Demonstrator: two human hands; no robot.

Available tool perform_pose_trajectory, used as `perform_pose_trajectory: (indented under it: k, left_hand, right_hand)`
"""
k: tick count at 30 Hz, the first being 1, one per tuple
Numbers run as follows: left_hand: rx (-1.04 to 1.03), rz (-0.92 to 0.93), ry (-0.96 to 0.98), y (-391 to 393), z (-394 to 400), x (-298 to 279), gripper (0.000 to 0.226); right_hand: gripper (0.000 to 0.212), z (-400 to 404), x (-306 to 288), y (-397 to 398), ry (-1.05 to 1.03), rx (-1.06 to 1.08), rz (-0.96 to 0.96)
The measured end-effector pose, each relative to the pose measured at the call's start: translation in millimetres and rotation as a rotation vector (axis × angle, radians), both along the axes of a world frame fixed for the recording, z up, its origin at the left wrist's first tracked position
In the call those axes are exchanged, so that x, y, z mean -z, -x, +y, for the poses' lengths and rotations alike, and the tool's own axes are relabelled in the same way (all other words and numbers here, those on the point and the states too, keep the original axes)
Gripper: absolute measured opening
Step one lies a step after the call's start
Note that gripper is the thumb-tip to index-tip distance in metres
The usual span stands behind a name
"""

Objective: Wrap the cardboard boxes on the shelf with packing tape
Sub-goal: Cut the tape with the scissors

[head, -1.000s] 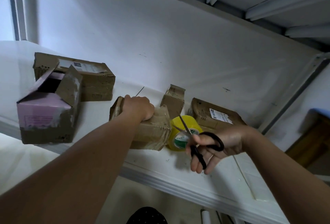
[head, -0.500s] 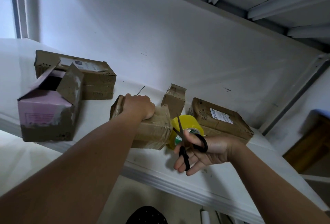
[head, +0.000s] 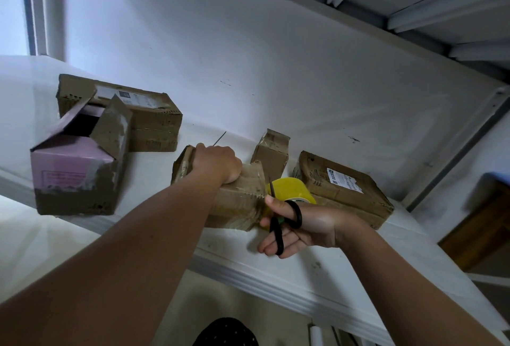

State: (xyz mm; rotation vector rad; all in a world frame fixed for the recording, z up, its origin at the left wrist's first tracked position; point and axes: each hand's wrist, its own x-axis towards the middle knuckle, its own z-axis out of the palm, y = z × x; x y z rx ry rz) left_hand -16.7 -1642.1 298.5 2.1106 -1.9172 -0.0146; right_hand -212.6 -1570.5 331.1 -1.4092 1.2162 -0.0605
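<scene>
Pink box (head: pixel 69 169): it stood at the left end of the shelf (head: pixel 276 265) with its flaps up, not yet taped; a brown box (head: pixel 154 114) lay just behind it, touching.
Left hand (head: pixel 218 163): it lay on top of the middle box (head: pixel 234 202), fingers curled over the far edge and pinning it down. If that grip eased, I judged the box could skid toward the front lip.
Tape roll (head: pixel 292 189): yellow, tucked against the middle box's right end, partly hidden by the hand in front.
Right hand (head: pixel 300 224): thumb and fingers were through the scissors (head: pixel 278 224), blades nearly closed, tip up beside the roll. A careless snip might nick cardboard or a finger rather than tape.
Labelled box (head: pixel 345 188): it sat far right, near the roll.
</scene>
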Motion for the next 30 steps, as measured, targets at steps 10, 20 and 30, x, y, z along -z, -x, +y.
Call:
perform_pose_trajectory:
  k: [10, 20, 30]
  left_hand:
    - [-0.010, -0.002, 0.003, -0.2, -0.7, 1.2, 0.032]
    - [-0.010, 0.002, 0.003, -1.2, 0.3, 0.5, 0.028]
    - [-0.007, 0.000, 0.005, 0.4, 0.1, 0.1, 0.034]
  right_hand:
    - [0.056, -0.7, -1.5, -6.1, 0.002, 0.060, 0.012]
    - [0.050, -3.1, 2.9, -9.9, -0.009, 0.095, -0.029]
    - [0.042, -7.3, 1.8, -13.3, 0.001, 0.114, 0.000]
